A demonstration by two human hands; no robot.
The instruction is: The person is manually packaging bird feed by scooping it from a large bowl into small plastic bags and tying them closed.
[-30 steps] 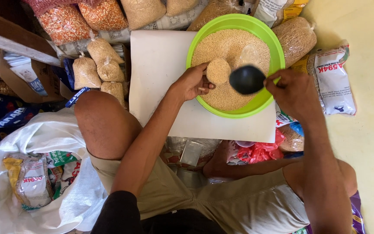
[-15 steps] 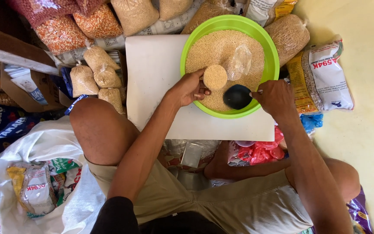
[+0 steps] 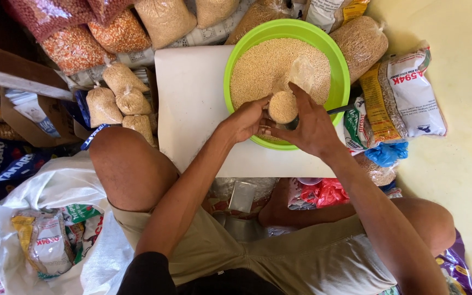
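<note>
A lime green bowl (image 3: 341,65) heaped with pale fine grain stands on a white board (image 3: 192,109). Over the bowl's near edge my left hand (image 3: 246,121) grips a small clear plastic bag (image 3: 283,106) filled with the same grain. My right hand (image 3: 311,130) comes in from the right, with its fingers on the bag's loose plastic top (image 3: 302,72). The dark ladle lies in the bowl under my right hand; only its handle (image 3: 338,110) pokes out to the right.
Tied bags of grain and beans (image 3: 121,82) crowd the left and far sides. Printed packets (image 3: 411,90) and a blue bag (image 3: 386,154) lie on the right. A white sack of packets (image 3: 50,240) sits beside my left knee. The floor at right is pale yellow.
My right hand has let go of the ladle, which now rests in the bowl, and has moved left onto the small bag. My left hand still holds the bag.
</note>
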